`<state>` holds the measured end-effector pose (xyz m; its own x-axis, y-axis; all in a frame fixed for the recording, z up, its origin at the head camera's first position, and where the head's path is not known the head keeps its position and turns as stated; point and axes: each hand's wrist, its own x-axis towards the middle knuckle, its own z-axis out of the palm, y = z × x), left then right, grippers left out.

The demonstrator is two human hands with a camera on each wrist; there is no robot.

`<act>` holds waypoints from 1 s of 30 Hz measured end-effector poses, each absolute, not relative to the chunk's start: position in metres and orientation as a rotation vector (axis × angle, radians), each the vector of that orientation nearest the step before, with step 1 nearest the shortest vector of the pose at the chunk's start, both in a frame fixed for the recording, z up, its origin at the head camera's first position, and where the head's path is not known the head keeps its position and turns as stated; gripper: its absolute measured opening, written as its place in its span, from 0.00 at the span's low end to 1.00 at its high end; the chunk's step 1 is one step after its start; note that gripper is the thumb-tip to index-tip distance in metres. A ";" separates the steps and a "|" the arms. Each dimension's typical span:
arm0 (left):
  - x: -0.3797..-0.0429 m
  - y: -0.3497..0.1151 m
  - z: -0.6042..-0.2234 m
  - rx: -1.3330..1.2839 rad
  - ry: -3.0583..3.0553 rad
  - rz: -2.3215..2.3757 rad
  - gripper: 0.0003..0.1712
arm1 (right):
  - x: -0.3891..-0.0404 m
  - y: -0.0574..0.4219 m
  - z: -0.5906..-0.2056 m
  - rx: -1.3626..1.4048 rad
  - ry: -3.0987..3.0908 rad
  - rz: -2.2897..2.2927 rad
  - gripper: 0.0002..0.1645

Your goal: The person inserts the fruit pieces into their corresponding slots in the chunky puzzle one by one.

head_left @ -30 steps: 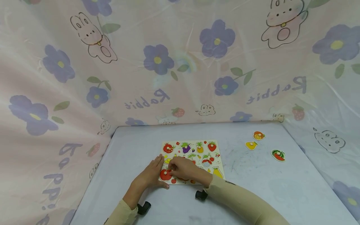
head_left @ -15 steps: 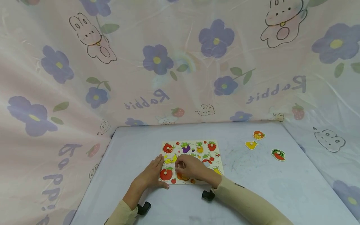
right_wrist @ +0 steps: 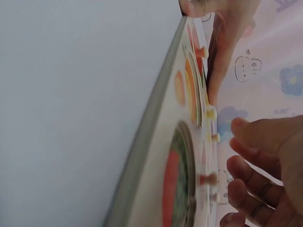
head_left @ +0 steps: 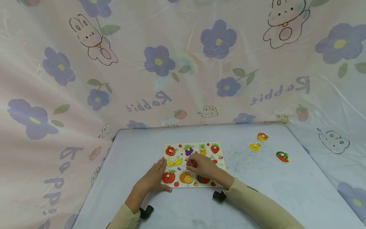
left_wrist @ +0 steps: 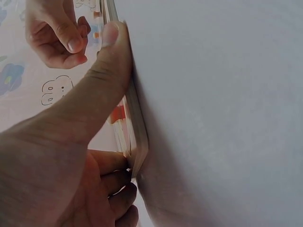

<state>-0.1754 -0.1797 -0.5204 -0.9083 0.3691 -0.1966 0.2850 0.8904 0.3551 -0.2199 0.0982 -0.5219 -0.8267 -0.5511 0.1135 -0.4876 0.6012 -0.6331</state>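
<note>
A fruit knob puzzle board (head_left: pixel 179 172) lies on the table. My left hand (head_left: pixel 155 175) rests against its left side, fingers straight along that edge and thumb at the front edge, as the left wrist view (left_wrist: pixel 71 113) also shows. Over the middle of the board hovers my right hand (head_left: pixel 201 166), fingers loosely curled; in the right wrist view the hand (right_wrist: pixel 265 165) has nothing between thumb and fingers. A red apple piece (head_left: pixel 169 177) with a knob sits at the front left corner. Beside it are the knobless orange spot (head_left: pixel 186 177) and watermelon spot (head_left: pixel 203 180).
Loose on the table's right side lie an orange piece (head_left: pixel 262 137), a pear piece (head_left: pixel 254 147) and a watermelon piece (head_left: pixel 282 156). A curtain (head_left: pixel 183 76) printed with rabbits and flowers stands around the table (head_left: pixel 243 203).
My right hand has left the red apple piece and moved right and slightly back over the board, uncovering the bananas, the orange spot and the watermelon spot. The left hand stays put.
</note>
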 end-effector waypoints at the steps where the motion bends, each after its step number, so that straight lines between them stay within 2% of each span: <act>1: -0.175 -0.179 -0.520 0.489 2.798 0.471 0.76 | -0.220 0.101 -0.522 -0.888 2.730 -1.037 0.04; 30: -0.173 -0.179 -0.521 0.482 2.794 0.491 0.76 | -0.238 0.193 -0.517 -0.610 2.887 -1.157 0.06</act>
<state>-0.1730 -0.1791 -0.5206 -0.9102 0.3643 -0.1971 0.2753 0.8876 0.3693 -0.2378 0.1930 -0.5170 -0.9256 -0.3401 0.1660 -0.3606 0.6596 -0.6595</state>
